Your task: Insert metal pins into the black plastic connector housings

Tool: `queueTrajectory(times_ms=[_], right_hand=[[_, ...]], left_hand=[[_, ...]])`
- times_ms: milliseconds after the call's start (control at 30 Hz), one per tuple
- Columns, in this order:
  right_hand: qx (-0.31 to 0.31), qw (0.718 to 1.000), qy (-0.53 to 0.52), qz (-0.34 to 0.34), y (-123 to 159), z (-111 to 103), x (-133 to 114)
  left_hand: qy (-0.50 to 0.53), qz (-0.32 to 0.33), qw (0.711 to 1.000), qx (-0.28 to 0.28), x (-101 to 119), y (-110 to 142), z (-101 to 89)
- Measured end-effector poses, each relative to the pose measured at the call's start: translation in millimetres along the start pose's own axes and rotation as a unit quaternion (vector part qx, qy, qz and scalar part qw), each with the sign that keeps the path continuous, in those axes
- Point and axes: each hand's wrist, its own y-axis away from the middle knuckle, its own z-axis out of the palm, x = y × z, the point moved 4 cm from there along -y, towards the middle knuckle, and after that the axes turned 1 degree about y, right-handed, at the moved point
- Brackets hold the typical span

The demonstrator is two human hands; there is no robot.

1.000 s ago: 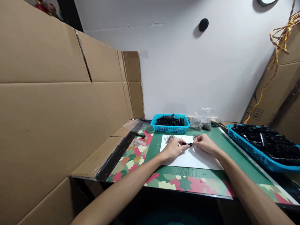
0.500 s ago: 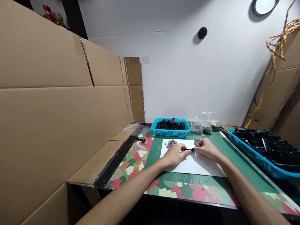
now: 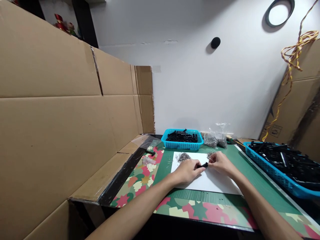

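Observation:
Over a white sheet point(image 3: 210, 183), my left hand point(image 3: 188, 171) pinches a small black plastic part point(image 3: 203, 165) between thumb and fingers. My right hand point(image 3: 220, 162) is closed at the part's right end, fingertips pressed together. A thin, pin-like metal piece point(image 3: 210, 158) shows at those fingertips, too small to name surely. One pile of tiny metal pieces point(image 3: 183, 157) lies beyond my left hand. A second small pile point(image 3: 211, 154) sits behind my right fingertips, partly hidden by them.
A blue basket point(image 3: 182, 146) of black parts stands at the back, beside clear bags point(image 3: 217, 140) of small metal pieces. Another blue basket point(image 3: 272, 171), heaped with black parts, is at right. One loose black part point(image 3: 150, 153) lies at left, near a cardboard wall point(image 3: 120, 123).
The whole view has shifted slightly, so things sit lower in the picture. Both hands stay together at the black part, which now tilts a little more, its right end up.

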Motion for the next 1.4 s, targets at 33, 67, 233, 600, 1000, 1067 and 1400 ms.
queueTrajectory(times_ms=[33, 67, 233, 600, 1000, 1067, 1400], right_hand=[[-0.002, 1.000, 0.003, 0.000, 0, 0, 0], [-0.003, 1.000, 0.006, 0.003, 0, -1, 0], [0.009, 1.000, 0.013, -0.011, 0, 1, -1], [0.032, 0.998, 0.009, -0.048, -1, 4, -2], [0.026, 0.997, -0.042, -0.067, -3, 1, 1], [0.018, 0.997, -0.050, -0.064, -4, 2, 2], [0.016, 0.997, -0.055, -0.057, -4, 3, 2]], left_hand=[[-0.003, 0.003, 1.000, 0.000, 0, 0, 0.4], [-0.005, 0.007, 1.000, 0.000, -1, 0, 0.8], [-0.006, 0.009, 1.000, 0.001, -3, 0, 2.0], [-0.028, -0.024, 0.999, -0.003, 2, -4, -0.7], [-0.024, 0.002, 0.999, 0.046, 0, -10, 0.2], [-0.028, 0.005, 0.998, 0.051, 1, -9, -0.8], [-0.037, 0.036, 0.998, 0.034, 4, -6, 0.3]])
